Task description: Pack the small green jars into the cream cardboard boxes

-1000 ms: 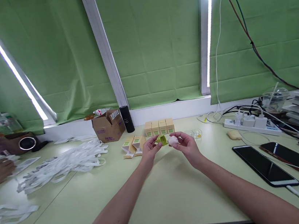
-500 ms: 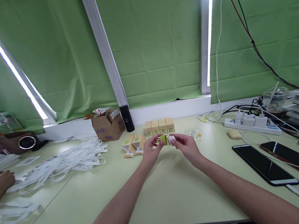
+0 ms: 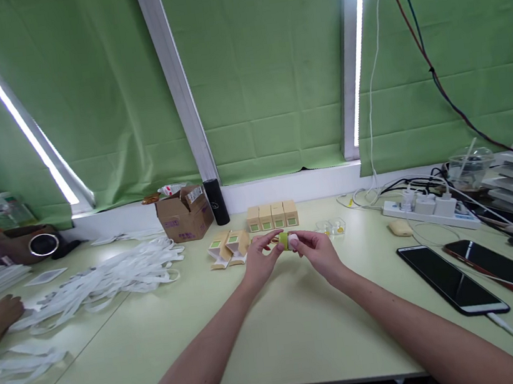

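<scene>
My left hand (image 3: 261, 259) pinches a small yellow-green round piece (image 3: 284, 240) between thumb and fingertips, above the table. My right hand (image 3: 319, 253) has its fingers closed on a small whitish-pink piece (image 3: 294, 242), which touches the green one end to end. Whether the two are joined I cannot tell. Just behind my hands stands a row of small kraft boxes (image 3: 272, 217) with green labels. Two opened kraft boxes (image 3: 229, 249) lie left of my left hand. Clear plastic cups (image 3: 331, 227) with yellow bits inside sit right of my right hand.
White straps (image 3: 107, 274) lie piled on the left, where another person's hand (image 3: 5, 311) rests. A cardboard carton (image 3: 185, 214) and black cylinder (image 3: 216, 202) stand at the back. To the right are two phones (image 3: 452, 279), a power strip (image 3: 429, 213) and loose cables.
The green piece and the whitish-pink piece are now closer together, with my right hand slightly nearer my left. The other person's hand at left has shifted slightly.
</scene>
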A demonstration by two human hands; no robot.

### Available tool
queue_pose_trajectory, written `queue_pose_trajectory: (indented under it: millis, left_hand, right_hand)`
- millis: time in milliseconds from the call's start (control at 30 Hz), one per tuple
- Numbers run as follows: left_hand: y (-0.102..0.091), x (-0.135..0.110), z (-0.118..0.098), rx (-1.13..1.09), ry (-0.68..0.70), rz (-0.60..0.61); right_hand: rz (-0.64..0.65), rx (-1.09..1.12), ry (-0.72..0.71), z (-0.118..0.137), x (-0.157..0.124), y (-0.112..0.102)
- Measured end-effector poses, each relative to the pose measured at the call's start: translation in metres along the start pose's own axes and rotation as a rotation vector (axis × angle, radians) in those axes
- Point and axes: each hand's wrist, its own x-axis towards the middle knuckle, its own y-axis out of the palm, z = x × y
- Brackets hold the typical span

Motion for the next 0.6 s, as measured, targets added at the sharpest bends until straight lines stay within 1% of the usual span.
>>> queue_pose_trajectory:
  millis: [133, 333, 600]
  left_hand:
    - [0.0000, 0.0004, -0.0014, 0.008, 0.001, 0.008]
    - [0.0027, -0.0018, -0.0019, 0.042, 0.016, 0.006]
    - [0.0039, -0.0039, -0.0052, 0.027, 0.000, 0.001]
  right_hand:
    - [-0.016, 0.016, 0.001, -0.0012, -0.0006, 0.0012]
    - [-0.005, 0.034, -0.002, -0.0049, -0.0001, 0.0023]
    - [-0.019, 0.018, 0.016, -0.0024, -0.0015, 0.0024]
